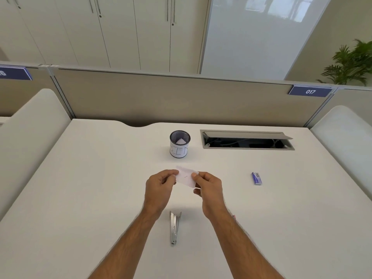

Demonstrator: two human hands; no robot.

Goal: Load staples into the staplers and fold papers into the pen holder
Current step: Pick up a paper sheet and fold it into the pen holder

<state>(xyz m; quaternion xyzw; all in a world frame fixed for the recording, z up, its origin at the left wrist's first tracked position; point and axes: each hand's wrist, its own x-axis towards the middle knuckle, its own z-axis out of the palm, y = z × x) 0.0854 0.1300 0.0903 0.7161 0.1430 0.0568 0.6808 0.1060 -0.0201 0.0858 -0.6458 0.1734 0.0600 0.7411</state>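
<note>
- Paper-folding step in hand, judging by pose: left hand & right hand each pinching an end of small paper, held above desk centre.
- Pen holder just beyond, far side; one folded paper already inside.
- Stapler lying near, betw. forearms; staple box off right.
- Next prob. calls for finishing crease, then reach fwd & drop in holder.

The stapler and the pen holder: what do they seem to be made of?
The stapler looks like bare metal, silvery with a dull shine, its thin rails splayed open. The pen holder seems to be dark wire mesh, since fine holes show on its inner wall; a white paper band with handwriting wraps the outside. Metal is likely, though not certain.
</note>
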